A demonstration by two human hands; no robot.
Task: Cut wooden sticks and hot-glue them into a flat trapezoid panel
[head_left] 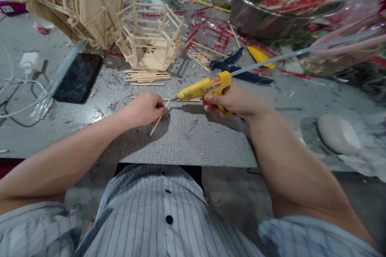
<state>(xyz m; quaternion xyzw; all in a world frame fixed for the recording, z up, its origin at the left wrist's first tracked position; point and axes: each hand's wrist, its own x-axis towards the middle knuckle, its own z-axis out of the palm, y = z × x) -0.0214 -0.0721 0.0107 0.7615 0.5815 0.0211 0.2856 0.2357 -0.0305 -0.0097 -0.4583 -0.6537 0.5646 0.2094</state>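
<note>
My left hand (144,109) pinches a thin wooden stick (158,122) that slants down toward the table's front edge. In my right hand (232,100) is a yellow hot glue gun (199,89), its metal nozzle pointing left at the upper end of that stick; whether they touch I cannot tell. A clear glue stick (271,62) runs out of the gun's back. Behind the nozzle, another stick (189,100) lies crosswise on the table. Just beyond sit a pile of cut sticks (147,76) and a small many-sided stick frame (150,40).
A larger stick structure (96,12) stands at the back left, beside a black phone (79,78) and a white charger (31,62). Blue-handled pliers (229,64) lie behind the gun. A steel bowl (250,16) stands back right, and a pale rounded object (338,133) rests at right.
</note>
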